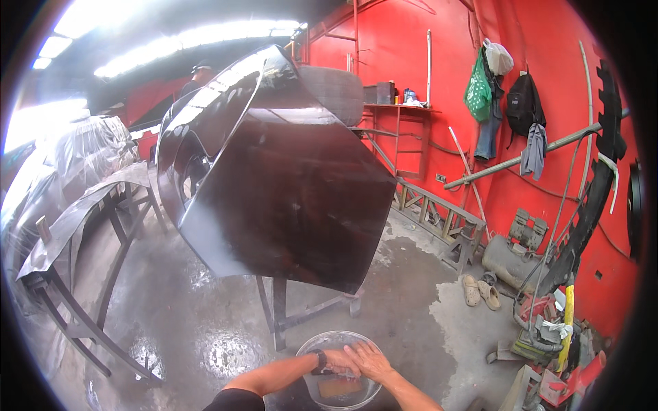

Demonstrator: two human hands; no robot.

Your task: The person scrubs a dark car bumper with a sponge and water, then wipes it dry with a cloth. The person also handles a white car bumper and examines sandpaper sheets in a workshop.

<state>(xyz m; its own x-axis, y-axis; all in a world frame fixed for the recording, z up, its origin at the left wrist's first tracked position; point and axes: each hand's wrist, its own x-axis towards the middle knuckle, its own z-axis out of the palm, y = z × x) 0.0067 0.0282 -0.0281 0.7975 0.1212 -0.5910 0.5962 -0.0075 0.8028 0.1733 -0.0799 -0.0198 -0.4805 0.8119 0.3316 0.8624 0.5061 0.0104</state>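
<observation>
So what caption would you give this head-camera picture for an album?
Both hands, left and right, dip into a clear basin on the wet floor below a glossy dark car panel on a stand.

Green bag (478, 90): plastic carrier hanging on the red wall (411, 61), just right of the wall shelf (399, 108), crumpled and tapering upward.
White bag (498, 57): plastic, knotted, hanging just above and right of the green bag.
Labels, signs, screens: none to be made out.

Glossy dark painted car panel (274, 178), clear, probably plastic basin (339, 370), wet rough concrete floor (205, 329).
</observation>
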